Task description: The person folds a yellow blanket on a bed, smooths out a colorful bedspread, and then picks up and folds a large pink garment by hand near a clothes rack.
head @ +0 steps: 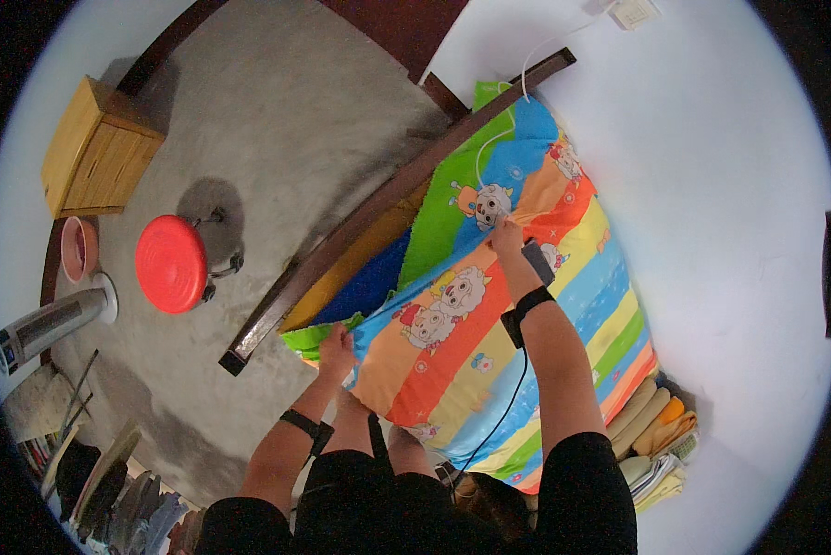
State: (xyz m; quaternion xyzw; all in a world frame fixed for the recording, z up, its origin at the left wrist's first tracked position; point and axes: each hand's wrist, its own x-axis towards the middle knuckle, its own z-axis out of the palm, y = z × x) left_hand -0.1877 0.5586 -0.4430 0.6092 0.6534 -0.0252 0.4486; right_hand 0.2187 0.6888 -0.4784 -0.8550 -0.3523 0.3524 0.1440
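A bedsheet (450, 347) with rainbow stripes and cartoon sheep covers the bed before me. My left hand (338, 352) grips the sheet's edge near the bed's lower left corner, where a green part is bunched. My right hand (506, 236) pinches the same edge further up, so it is pulled taut between both hands. Beyond this edge, a green part of the sheet lies flat, and a dark blue and yellow surface (370, 274) shows beside it. A dark flat device (540, 262), perhaps a phone, lies partly behind my right forearm. A white cable (480, 156) runs across the sheet.
A dark wooden bed rail (388, 187) borders the bed. On the floor stand a red round stool (171, 263), a wooden cabinet (103, 152), a pink bucket (79, 250) and a tower fan or heater (54, 322). Folded clothes (655, 430) are stacked at right; clothes (120, 492) hang lower left.
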